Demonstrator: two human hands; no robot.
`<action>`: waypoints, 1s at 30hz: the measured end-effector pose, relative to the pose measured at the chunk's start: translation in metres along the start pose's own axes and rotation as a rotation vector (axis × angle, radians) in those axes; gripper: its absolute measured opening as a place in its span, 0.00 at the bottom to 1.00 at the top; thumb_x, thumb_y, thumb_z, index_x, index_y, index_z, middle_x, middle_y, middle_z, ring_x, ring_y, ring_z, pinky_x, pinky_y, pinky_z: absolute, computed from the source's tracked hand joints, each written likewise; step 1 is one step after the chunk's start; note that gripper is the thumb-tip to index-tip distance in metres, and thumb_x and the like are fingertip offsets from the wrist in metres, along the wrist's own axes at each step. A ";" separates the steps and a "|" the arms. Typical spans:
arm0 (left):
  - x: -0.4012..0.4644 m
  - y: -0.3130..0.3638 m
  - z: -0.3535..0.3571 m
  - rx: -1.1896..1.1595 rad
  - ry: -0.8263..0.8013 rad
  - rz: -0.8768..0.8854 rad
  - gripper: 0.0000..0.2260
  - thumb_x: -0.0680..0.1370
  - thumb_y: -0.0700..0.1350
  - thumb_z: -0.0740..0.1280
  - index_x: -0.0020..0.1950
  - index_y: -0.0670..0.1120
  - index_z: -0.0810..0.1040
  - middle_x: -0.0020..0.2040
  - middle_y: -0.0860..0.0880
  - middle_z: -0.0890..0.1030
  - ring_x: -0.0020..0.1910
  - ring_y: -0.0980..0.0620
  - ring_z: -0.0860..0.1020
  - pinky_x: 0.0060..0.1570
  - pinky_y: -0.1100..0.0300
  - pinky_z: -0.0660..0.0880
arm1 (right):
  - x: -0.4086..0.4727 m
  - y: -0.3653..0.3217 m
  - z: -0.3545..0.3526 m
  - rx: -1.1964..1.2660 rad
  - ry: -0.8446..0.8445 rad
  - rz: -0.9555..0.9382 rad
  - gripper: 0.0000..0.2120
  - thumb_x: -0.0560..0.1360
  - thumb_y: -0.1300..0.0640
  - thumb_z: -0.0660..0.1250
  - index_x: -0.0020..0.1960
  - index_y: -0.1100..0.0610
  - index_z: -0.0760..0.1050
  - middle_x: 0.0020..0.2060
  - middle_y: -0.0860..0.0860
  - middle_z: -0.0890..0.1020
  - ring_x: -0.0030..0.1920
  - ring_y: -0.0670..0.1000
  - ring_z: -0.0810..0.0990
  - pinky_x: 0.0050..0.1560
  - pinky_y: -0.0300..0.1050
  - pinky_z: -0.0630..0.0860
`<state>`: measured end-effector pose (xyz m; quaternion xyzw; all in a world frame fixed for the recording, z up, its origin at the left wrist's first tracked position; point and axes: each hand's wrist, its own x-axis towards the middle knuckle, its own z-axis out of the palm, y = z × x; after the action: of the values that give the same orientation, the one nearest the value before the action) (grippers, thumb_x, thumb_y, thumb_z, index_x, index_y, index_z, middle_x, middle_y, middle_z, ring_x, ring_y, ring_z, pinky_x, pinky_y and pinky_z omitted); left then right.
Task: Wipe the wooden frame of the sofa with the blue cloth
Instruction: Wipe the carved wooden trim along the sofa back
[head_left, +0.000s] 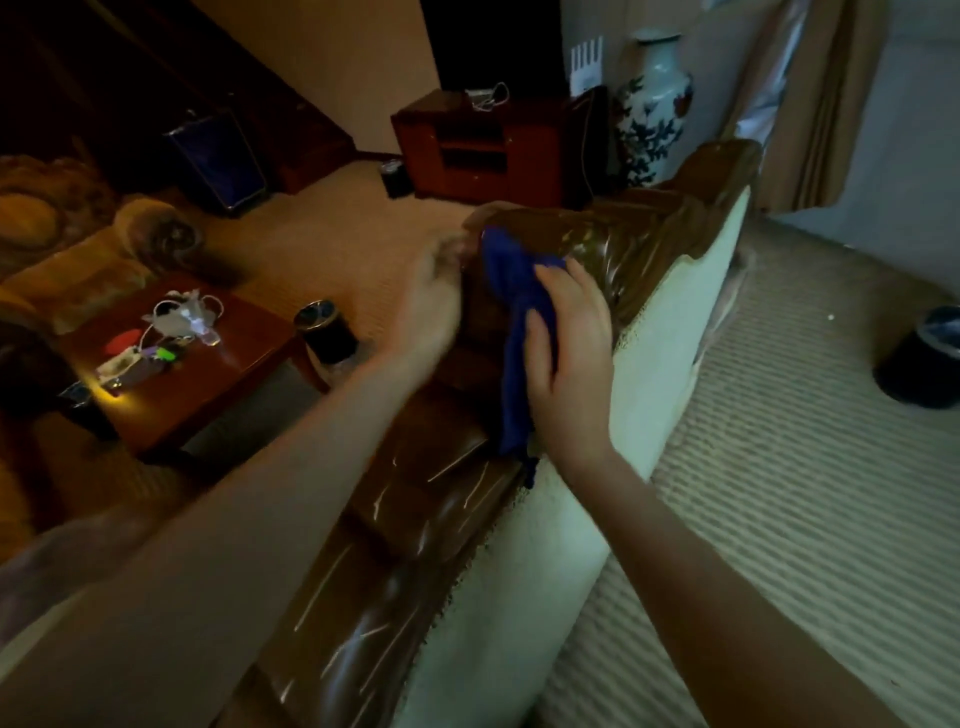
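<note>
Dim room, glossy wooden frame (415, 525)

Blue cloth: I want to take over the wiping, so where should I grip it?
Probably the blue cloth at its bunched upper part on the frame, coming from above: the right hand already covers its middle, and the tail hangs limp.

The sofa's wooden frame (415, 499) carries the blue cloth (514, 332). A low desk (208, 374) holds small clutter. Two dark bins (327, 332) stand on the carpet (779, 467).

Cloth (511, 291) draped on sofa frame (415, 499), worktop (208, 374) off left, bin (326, 332) between, vase (655, 104) behind, cabinet (483, 145) left of that.
</note>
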<state>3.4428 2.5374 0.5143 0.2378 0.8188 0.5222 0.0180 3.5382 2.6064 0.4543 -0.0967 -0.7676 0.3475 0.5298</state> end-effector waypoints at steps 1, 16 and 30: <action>-0.006 -0.006 0.006 0.117 -0.004 0.099 0.14 0.83 0.42 0.52 0.66 0.46 0.72 0.60 0.48 0.76 0.59 0.52 0.75 0.63 0.55 0.70 | -0.022 0.000 0.002 0.055 -0.006 0.062 0.19 0.78 0.60 0.56 0.68 0.61 0.67 0.66 0.56 0.72 0.72 0.55 0.62 0.73 0.45 0.57; -0.004 -0.022 0.009 0.192 0.017 0.282 0.17 0.82 0.42 0.54 0.71 0.46 0.67 0.69 0.48 0.70 0.66 0.56 0.67 0.53 0.83 0.58 | -0.026 0.050 0.022 0.281 0.238 0.859 0.20 0.81 0.49 0.51 0.70 0.50 0.67 0.63 0.46 0.76 0.62 0.45 0.74 0.66 0.50 0.69; -0.004 -0.021 0.006 0.154 0.047 0.308 0.16 0.81 0.40 0.55 0.69 0.46 0.69 0.66 0.50 0.72 0.67 0.54 0.67 0.64 0.65 0.62 | -0.011 0.046 0.019 0.309 0.275 0.866 0.23 0.71 0.51 0.55 0.63 0.55 0.74 0.55 0.59 0.80 0.51 0.53 0.77 0.51 0.48 0.71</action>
<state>3.4399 2.5335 0.4923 0.3487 0.8106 0.4598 -0.0999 3.5159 2.6262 0.4128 -0.3730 -0.5188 0.6302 0.4411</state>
